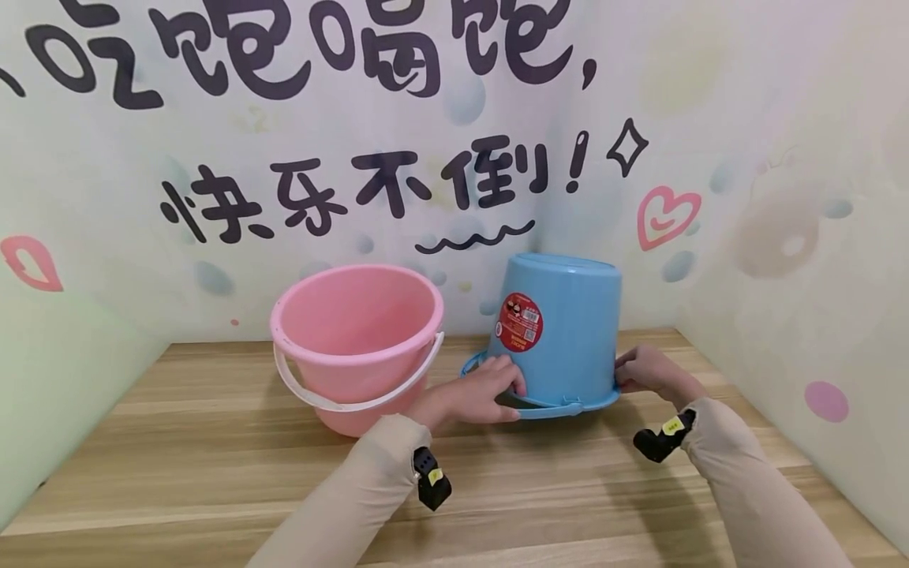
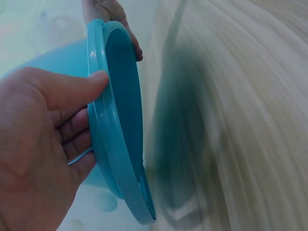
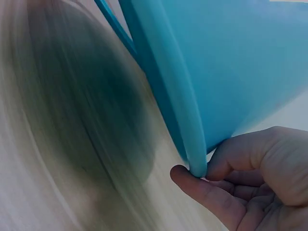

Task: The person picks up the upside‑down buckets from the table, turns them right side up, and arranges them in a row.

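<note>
A blue bucket (image 1: 568, 331) is held upside down and slightly tilted, its base up and its rim (image 3: 185, 106) a little above the table. A round red label (image 1: 521, 323) faces forward on its side. My left hand (image 1: 483, 392) grips the rim on the left; in the left wrist view its thumb (image 2: 77, 89) lies over the rim with the fingers curled behind. On the other side my right hand (image 1: 653, 372) pinches the rim between thumb and finger. The bucket's handle (image 1: 550, 412) hangs along the front of the rim.
A pink bucket (image 1: 358, 347) stands upright to the left, its white handle (image 1: 369, 404) hanging in front. Both are on a wood-grain table (image 1: 213, 457). A printed wall covering (image 1: 398, 237) rises behind and along the sides.
</note>
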The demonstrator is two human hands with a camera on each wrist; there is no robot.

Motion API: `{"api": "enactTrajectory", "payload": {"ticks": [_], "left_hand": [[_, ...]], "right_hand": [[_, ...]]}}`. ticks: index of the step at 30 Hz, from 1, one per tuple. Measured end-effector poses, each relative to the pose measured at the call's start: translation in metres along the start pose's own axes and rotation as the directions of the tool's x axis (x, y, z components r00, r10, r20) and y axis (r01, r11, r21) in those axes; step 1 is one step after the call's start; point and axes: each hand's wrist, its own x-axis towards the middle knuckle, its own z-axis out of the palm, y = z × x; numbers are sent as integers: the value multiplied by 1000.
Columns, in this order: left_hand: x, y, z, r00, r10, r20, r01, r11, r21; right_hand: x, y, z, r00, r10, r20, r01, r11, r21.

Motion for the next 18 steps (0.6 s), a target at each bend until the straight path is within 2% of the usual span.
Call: {"api": "enactTrajectory", "payload": {"ticks": [11, 18], "left_hand": [[-3, 10, -8, 997, 71, -24, -72, 997, -31], [-3, 14, -9, 993, 109, -38, -110, 994, -29]], "right_hand": [[-8, -5, -8, 1000, 6, 19, -6, 1000, 26], [-14, -1, -17, 997, -61, 40, 58, 996, 69]]}}
